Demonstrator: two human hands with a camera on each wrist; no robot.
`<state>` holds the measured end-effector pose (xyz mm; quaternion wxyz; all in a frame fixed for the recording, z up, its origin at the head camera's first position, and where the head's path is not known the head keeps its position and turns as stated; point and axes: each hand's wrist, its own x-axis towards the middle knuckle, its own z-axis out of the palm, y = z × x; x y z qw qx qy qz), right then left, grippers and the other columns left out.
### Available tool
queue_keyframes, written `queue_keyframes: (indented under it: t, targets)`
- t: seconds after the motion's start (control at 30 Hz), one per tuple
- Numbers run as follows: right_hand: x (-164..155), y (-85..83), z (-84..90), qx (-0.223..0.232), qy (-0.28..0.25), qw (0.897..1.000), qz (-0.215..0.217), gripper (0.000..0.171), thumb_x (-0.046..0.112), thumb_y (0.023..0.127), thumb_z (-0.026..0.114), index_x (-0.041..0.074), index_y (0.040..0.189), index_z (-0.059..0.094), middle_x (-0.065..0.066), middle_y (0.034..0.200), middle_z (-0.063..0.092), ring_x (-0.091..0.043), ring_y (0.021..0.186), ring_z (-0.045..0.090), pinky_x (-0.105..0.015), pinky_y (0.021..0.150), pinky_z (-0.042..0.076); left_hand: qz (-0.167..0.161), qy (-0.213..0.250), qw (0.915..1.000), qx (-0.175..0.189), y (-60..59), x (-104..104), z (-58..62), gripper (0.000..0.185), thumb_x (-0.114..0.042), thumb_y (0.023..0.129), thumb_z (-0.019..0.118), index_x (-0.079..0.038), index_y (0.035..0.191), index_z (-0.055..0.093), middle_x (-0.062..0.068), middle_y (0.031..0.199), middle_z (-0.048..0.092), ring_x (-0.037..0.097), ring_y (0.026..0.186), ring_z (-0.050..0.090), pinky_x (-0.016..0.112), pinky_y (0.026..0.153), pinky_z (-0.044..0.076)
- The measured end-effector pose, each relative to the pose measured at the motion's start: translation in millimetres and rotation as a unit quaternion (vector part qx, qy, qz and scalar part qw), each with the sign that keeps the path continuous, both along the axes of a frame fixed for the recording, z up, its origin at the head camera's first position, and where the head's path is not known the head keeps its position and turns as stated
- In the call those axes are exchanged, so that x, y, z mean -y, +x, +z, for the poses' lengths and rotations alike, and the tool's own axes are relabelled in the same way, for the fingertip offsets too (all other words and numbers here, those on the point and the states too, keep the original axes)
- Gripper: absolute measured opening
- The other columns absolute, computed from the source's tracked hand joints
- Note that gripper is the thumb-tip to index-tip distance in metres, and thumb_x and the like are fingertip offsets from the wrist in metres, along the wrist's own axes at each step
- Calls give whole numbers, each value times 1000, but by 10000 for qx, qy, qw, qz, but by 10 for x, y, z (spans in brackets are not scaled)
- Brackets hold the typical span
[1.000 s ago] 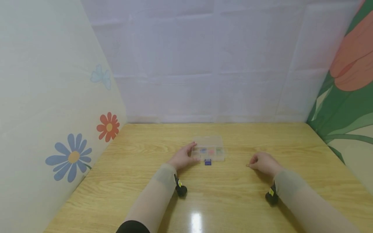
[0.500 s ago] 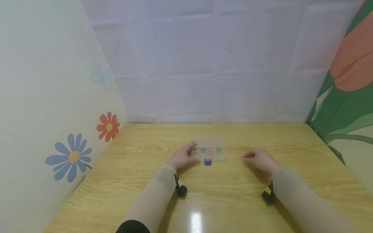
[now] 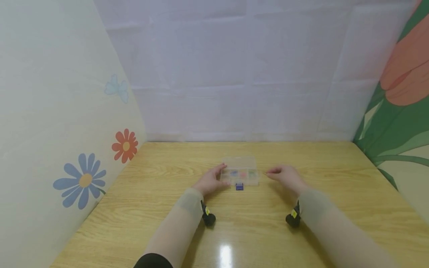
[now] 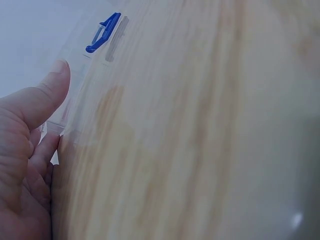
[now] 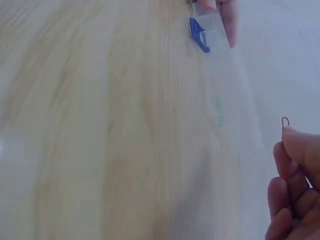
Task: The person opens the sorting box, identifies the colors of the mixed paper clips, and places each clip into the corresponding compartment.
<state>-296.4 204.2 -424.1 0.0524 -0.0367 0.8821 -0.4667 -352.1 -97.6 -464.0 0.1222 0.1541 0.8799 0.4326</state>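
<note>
A clear plastic compartment box [image 3: 247,181] stands on the table, its lid [image 3: 239,162] tipped back. Small blue, red and green items [image 3: 243,174] show in separate compartments; their shapes are too small to tell. A blue latch [image 4: 105,32] sticks out at the front. The left hand [image 3: 210,181] grips the box's left end, thumb at the front and fingers round the side. Just right of the box, the right hand [image 3: 287,178] pinches a red paper clip [image 5: 285,121] between thumb and forefinger; only its bent wire end shows.
The wooden table [image 3: 161,208] stretches round the box. A white cloth [image 3: 201,93] hangs behind it, with flower-printed panels [image 3: 85,180] at the sides. A black camera [image 3: 293,219] is strapped to each wrist.
The right hand has moved left and away from the person, bringing the paper clip close to the box's right end. The left hand and the box have stayed put.
</note>
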Motion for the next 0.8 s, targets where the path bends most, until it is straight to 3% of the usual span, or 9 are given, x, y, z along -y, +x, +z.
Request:
queue_keyframes:
  t: [0.43,0.7,0.8]
  targets:
    - [477,-234,103,-34,-250,9997,14,24,22,92,65,5,109,69,-11,114,65,-31,112,54,-52,102,39,14,-81,9999,-99,6,27,6,83,-36,78,80,-26,149,37,-8,155,29,20,141,28,42,116,20]
    - [831,-315,81,359,-759,9965,-18,16,11,91,66,3,105,68,-14,104,66,-27,94,63,-34,80,54,-42,-223,9995,-203,-29,32,-56,84,-45,76,79,-32,148,38,-15,155,26,19,142,25,47,116,19]
    - [960,-351,77,392,-518,9979,-33,14,13,92,65,7,103,69,-10,103,66,-25,91,62,-33,76,53,-53,-181,9997,-173,-18,30,-55,83,-46,76,79,-34,147,38,-16,155,26,20,142,25,48,116,19]
